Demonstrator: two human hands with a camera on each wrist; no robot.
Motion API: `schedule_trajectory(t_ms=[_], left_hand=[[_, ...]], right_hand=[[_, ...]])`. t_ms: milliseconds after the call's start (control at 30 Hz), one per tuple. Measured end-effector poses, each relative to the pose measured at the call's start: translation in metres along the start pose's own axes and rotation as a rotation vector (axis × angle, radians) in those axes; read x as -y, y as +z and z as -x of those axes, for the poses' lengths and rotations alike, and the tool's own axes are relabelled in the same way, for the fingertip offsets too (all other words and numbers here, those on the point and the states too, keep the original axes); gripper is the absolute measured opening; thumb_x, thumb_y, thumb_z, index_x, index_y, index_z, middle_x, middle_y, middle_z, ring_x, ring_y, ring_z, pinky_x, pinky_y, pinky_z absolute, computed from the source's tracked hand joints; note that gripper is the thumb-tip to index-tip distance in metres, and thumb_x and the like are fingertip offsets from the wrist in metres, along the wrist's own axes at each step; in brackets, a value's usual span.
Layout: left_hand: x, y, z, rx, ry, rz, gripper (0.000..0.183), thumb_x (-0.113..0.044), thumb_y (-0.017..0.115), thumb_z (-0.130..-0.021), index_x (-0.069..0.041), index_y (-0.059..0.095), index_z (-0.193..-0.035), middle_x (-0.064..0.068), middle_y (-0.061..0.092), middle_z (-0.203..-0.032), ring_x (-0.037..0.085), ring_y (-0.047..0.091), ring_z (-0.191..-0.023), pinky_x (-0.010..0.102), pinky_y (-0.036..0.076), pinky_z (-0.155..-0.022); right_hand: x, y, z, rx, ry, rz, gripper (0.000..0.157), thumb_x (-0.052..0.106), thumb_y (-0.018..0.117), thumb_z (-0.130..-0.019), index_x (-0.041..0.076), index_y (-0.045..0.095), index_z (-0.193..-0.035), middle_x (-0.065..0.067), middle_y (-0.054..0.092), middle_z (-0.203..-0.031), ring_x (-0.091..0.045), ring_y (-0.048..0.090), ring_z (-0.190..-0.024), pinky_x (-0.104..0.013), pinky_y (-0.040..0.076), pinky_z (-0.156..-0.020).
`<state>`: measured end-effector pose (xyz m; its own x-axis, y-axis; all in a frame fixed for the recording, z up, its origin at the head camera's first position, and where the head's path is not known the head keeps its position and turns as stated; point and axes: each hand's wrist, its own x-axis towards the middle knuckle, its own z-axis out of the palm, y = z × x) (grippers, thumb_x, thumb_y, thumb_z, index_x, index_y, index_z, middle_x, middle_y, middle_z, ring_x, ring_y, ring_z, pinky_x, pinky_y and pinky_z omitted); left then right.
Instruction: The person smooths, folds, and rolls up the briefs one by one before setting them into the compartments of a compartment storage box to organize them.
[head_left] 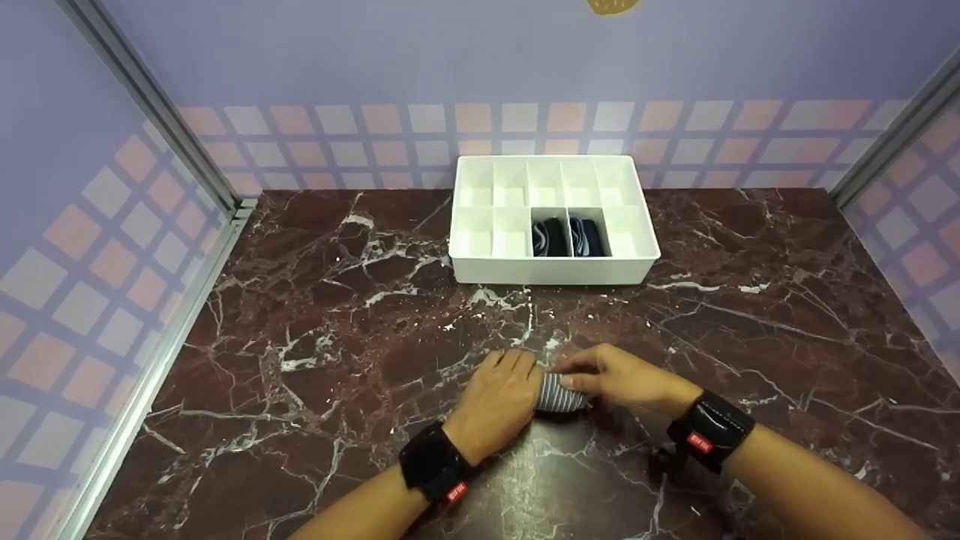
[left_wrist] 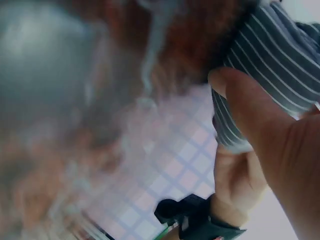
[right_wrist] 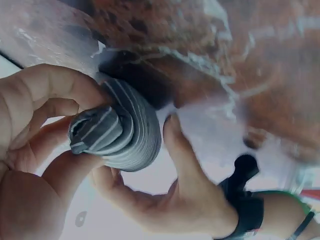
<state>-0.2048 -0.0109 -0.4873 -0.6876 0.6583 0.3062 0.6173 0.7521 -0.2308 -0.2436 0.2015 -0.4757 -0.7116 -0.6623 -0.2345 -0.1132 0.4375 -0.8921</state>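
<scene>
A rolled grey cloth with white stripes (head_left: 561,394) lies on the dark marbled table, between my two hands. My left hand (head_left: 504,397) holds the roll from the left; in the left wrist view its thumb (left_wrist: 250,102) lies along the striped fabric. From the right, my right hand (head_left: 619,376) pinches the roll between thumb and fingers. The right wrist view shows the coiled end of the striped roll (right_wrist: 127,130) between the right hand's fingers, with the left hand (right_wrist: 185,200) cupped around its far side. Some fingertips are hidden behind the cloth.
A white divided box (head_left: 551,271) stands at the back of the table, against the tiled-pattern wall. Two of its front compartments hold folded dark cloths (head_left: 553,238). A metal-framed panel (head_left: 150,390) borders the table's left side.
</scene>
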Motion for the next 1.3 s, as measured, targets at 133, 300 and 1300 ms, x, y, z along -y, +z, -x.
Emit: schedule_trajectory(t_ms=[133, 300, 1300], left_hand=[[0.000, -0.001, -0.004, 0.039, 0.000, 0.000, 0.027, -0.027, 0.064, -0.075, -0.010, 0.065, -0.095, 0.004, 0.058, -0.097, 0.018, 0.054, -0.090, 0.031, 0.044, -0.076], [0.004, -0.007, -0.004, 0.102, -0.015, 0.080, 0.042, -0.046, 0.066, -0.070, -0.009, 0.065, -0.091, 0.005, 0.060, -0.090, 0.019, 0.053, -0.083, 0.032, 0.042, -0.073], [0.031, -0.016, -0.008, 0.224, -0.551, 1.106, 0.059, -0.068, 0.038, -0.085, -0.018, 0.063, -0.104, 0.002, 0.063, -0.092, 0.017, 0.059, -0.076, 0.035, 0.049, -0.067]], right_hand=[[0.001, 0.004, 0.002, -0.029, 0.096, -0.223, 0.037, 0.020, 0.058, -0.090, -0.005, 0.056, -0.117, -0.014, 0.064, -0.101, -0.020, 0.061, -0.083, -0.050, 0.049, -0.081], [0.003, 0.009, 0.007, -0.052, 0.120, -0.442, 0.046, 0.023, 0.060, -0.089, -0.007, 0.050, -0.122, -0.017, 0.060, -0.108, -0.024, 0.061, -0.091, -0.049, 0.046, -0.087], [0.038, -0.006, -0.022, -0.296, 0.069, -0.706, 0.043, 0.023, 0.065, -0.085, 0.003, 0.053, -0.121, -0.013, 0.062, -0.111, -0.024, 0.061, -0.095, -0.049, 0.042, -0.092]])
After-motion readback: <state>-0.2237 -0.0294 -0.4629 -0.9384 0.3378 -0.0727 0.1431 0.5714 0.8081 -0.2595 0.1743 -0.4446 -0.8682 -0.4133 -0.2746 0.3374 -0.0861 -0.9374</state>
